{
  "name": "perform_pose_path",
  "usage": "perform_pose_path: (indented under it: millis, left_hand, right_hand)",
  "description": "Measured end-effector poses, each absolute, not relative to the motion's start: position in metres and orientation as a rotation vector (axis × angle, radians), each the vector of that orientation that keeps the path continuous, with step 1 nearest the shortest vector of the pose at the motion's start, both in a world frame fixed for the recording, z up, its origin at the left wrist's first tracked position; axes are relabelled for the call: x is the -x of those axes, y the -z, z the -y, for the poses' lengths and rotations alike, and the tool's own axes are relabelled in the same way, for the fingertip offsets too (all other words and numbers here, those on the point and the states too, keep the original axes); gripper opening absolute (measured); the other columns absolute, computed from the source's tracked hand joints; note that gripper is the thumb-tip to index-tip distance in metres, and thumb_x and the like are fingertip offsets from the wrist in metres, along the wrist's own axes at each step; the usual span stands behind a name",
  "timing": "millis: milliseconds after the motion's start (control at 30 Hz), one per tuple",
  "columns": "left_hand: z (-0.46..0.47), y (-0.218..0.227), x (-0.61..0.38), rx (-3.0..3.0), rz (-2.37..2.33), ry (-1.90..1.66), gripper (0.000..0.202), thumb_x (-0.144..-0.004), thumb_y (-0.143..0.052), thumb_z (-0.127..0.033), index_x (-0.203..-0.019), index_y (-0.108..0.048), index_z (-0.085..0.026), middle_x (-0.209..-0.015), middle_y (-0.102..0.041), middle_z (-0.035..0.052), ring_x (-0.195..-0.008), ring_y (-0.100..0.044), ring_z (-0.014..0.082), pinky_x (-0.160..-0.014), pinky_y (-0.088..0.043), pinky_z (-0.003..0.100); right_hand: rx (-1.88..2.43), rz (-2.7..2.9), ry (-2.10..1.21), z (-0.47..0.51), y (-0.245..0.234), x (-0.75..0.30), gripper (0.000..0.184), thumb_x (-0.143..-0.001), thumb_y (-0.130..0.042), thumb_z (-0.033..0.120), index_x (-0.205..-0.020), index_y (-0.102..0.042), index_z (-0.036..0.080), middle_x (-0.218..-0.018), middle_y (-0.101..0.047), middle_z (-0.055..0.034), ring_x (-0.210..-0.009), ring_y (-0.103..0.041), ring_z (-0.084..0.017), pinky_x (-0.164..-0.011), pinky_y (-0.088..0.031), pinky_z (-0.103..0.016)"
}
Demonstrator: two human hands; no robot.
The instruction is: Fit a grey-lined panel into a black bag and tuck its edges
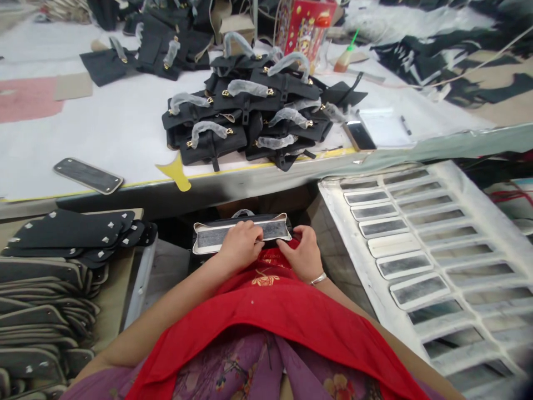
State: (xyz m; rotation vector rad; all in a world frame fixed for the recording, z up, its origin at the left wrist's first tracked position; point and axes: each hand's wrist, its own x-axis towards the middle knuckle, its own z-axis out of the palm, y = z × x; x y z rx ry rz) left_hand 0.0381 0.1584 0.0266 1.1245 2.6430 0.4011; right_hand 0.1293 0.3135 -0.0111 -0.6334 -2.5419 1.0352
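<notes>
A black handbag rests on my lap below the table edge, with one flat end turned up towards me. On that end lies a grey panel framed by a pale, flared leather rim. My left hand reaches across the panel, its fingers curled and pinching the near edge. At the right corner my right hand grips the rim, thumb on the near side and fingers bent behind. The bag's lower part is hidden by my hands and the red apron.
Several black bag pieces with wrapped handles are heaped on the table. A loose oval base panel lies at the left. Stacked base panels stand at my left, and a white slatted rack holding pale-edged panels at my right.
</notes>
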Motion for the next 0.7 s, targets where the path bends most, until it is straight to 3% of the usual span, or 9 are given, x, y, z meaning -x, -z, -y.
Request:
perform_pose_path:
  millis: [100,200,367,500,700]
  left_hand:
    - [-0.160,-0.026,-0.029,-1.151,-2.578,-0.422,0.009,-0.077,-0.057,-0.027,-0.074,-0.058,-0.019,-0.079,-0.058,0.0042,-0.079,-0.052,0.0199,-0.070,-0.042,0.032]
    - [-0.160,-0.025,-0.024,-1.181,-2.550,-0.433,0.011,-0.076,-0.057,-0.028,-0.071,-0.058,-0.019,-0.078,-0.060,0.0039,-0.076,-0.053,0.0199,-0.067,-0.042,0.031]
    - [-0.156,-0.025,-0.022,-1.213,-2.542,-0.418,0.013,-0.080,-0.050,-0.024,-0.073,-0.059,-0.018,-0.080,-0.061,0.0053,-0.077,-0.053,0.0203,-0.068,-0.043,0.032]
    - [-0.155,-0.023,-0.019,-1.243,-2.556,-0.388,0.015,-0.081,-0.048,-0.023,-0.074,-0.059,-0.017,-0.081,-0.060,0.0070,-0.077,-0.053,0.0215,-0.066,-0.043,0.033]
    - [-0.160,-0.023,-0.010,-1.240,-2.537,-0.389,0.012,-0.080,-0.049,-0.022,-0.075,-0.058,-0.016,-0.081,-0.059,0.0085,-0.079,-0.053,0.0230,-0.065,-0.044,0.034]
  right_hand:
    - [0.937,2.662,-1.297,-0.315,0.010,-0.129,0.033,-0.068,-0.063,0.049,-0.067,-0.048,0.019,-0.061,-0.053,-0.0011,-0.056,-0.050,-0.016,-0.053,-0.040,-0.027]
    - [1.070,2.682,-1.735,-0.310,0.004,-0.126,0.040,-0.081,-0.049,0.048,-0.054,-0.046,0.018,-0.046,-0.046,0.0019,-0.041,-0.043,-0.011,-0.044,-0.032,-0.024]
    - [1.418,2.240,-2.365,-0.295,-0.008,-0.117,0.040,-0.091,-0.036,0.036,-0.066,-0.057,0.013,-0.044,-0.049,0.0022,-0.032,-0.042,-0.007,-0.035,-0.028,-0.020]
    - [1.569,2.093,-2.464,-0.289,-0.015,-0.106,0.040,-0.092,-0.036,0.032,-0.065,-0.058,0.013,-0.043,-0.049,0.0024,-0.032,-0.040,-0.006,-0.035,-0.028,-0.018]
    - [1.452,2.205,-2.525,-0.278,-0.012,-0.091,0.045,-0.092,-0.035,0.033,-0.059,-0.059,0.015,-0.047,-0.055,-0.0005,-0.038,-0.044,-0.008,-0.040,-0.031,-0.019]
